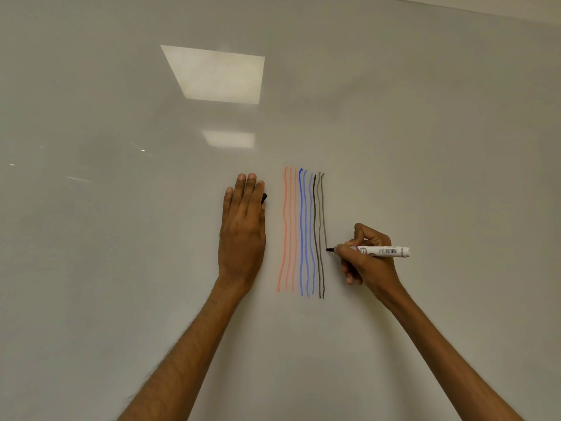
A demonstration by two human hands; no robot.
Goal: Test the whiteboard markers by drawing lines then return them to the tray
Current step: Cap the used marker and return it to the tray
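Note:
My right hand [368,259] grips a white-barrelled black marker [384,251], lying sideways with its tip on the whiteboard [121,238] at the lower end of a thin black line [323,208]. Left of that line run two more black lines [317,235], three blue lines [305,232] and three orange-red lines [288,229], all vertical and wavy. My left hand [243,235] lies flat against the board left of the lines, fingers straight and pointing up. A black cap [264,198] peeks out from under its fingers, pressed to the board. No tray is in view.
The glossy board fills nearly the whole view. Reflections of ceiling lights [217,74] show on it above the hands. The board's top edge [473,12] runs across the upper right corner.

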